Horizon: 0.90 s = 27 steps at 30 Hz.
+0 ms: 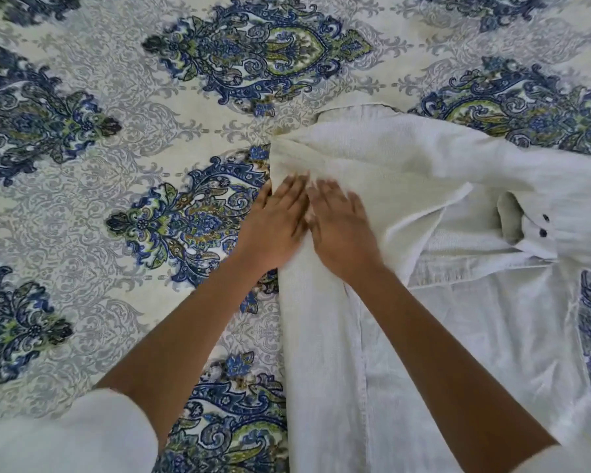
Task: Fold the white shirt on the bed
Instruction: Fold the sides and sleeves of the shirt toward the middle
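shirt (458,336), white: one. lies on the bed (116,165), spread but rumpled, filling the right half of my view; its left edge runs down the middle of the frame.

buttons (543,232), dark, on the shirt: two, close together, right of my hands, on a small white flap beside a turned-up fold.

hands: two, both mine, both on the shirt's upper left edge. left hand (273,227) flat, palm down, fingers spread and blurred, lying half on the shirt's edge and half over the bed cover. right hand (338,230) flat, palm down, fingers spread and blurred, wholly on the shirt. thumbs nearly touching. neither hand grips cloth; both press open against it.

forearms: two, bare, coming up from below the shirt's lower part; the right one crosses over the shirt, the left one crosses the cover beside it.

sleeves (65,435), white, mine: two, one at the lower left corner well left of the shirt, one at the lower right over the shirt.

surface: one bed cover, cream, with grey scrollwork and large blue-and-green medallions; it shows left of and above the shirt, and through a gap at the shirt's right edge.

room: nothing visible beyond the bed.
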### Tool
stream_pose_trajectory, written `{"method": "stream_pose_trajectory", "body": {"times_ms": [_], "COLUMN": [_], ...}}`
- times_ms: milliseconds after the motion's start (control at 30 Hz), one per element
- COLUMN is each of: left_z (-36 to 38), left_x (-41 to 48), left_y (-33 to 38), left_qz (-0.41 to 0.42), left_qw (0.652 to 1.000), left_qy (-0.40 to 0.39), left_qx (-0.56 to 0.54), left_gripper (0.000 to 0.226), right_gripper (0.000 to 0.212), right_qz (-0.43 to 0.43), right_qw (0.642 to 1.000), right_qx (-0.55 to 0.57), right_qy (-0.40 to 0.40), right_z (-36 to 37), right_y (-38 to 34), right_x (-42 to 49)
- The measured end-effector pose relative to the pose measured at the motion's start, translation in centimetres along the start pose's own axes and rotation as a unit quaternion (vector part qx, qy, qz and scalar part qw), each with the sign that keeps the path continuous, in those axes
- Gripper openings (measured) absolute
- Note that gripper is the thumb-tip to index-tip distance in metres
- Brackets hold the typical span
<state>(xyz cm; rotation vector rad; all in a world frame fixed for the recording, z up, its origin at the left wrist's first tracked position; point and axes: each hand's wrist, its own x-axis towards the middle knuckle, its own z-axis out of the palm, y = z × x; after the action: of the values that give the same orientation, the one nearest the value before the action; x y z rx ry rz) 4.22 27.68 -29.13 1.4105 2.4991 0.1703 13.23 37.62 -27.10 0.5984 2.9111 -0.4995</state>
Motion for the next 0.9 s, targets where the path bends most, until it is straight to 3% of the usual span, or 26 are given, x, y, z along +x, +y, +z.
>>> {"method": "stream_pose_trajectory", "body": {"times_ms": [67,133,333,433,567,633,733,800,900], "left_z": [0.1,-0.4,0.9,3.1,3.6,3.9,5.5,6.8,8.0], "left_x": [0.5,0.7,-7.2,-10.8,-13.1,-14.7,-18.9,-21.9,-26.3], "left_y": [-0.7,-0.5,5.1,5.6,6.1,7.6,10.5,12.1,14.7], "left_qz": [-0.017,-0.061,0.019,0.061,0.002,0.037,0.092,0.056,0.027], "left_qw": [0.997,0.995,1.000,0.997,0.999,0.998,0.994,0.998,0.999], "left_qy": [-0.031,-0.032,0.018,-0.007,0.006,-0.001,-0.014,-0.019,-0.031], "left_qx": [0.067,0.066,0.012,0.047,0.051,0.049,0.055,0.032,0.024], "left_gripper": [0.057,0.057,0.059,0.056,0.058,0.058,0.054,0.055,0.057], "right_gripper": [0.052,0.051,0.048,0.045,0.044,0.042,0.036,0.036,0.041], "right_qz": [0.017,0.071,0.044,0.092,0.136,0.180,0.144,0.133,0.178], "right_qw": [0.996,0.994,0.982,0.975,0.973,0.961,0.977,0.984,0.964], "right_qx": [-0.080,-0.074,0.076,0.134,0.124,0.147,0.116,0.100,0.194], "right_qy": [-0.042,-0.023,0.166,0.149,0.142,0.147,0.104,0.069,0.042], "right_z": [0.3,-0.7,0.2,3.6,5.8,5.6,5.8,6.2,5.8], "right_y": [1.3,1.5,-2.5,-3.2,-2.2,-2.1,-3.2,-3.3,-2.9], "right_x": [0.1,0.1,-9.4,-14.9,-20.0,-21.8,-25.0,-27.0,-29.3]}}
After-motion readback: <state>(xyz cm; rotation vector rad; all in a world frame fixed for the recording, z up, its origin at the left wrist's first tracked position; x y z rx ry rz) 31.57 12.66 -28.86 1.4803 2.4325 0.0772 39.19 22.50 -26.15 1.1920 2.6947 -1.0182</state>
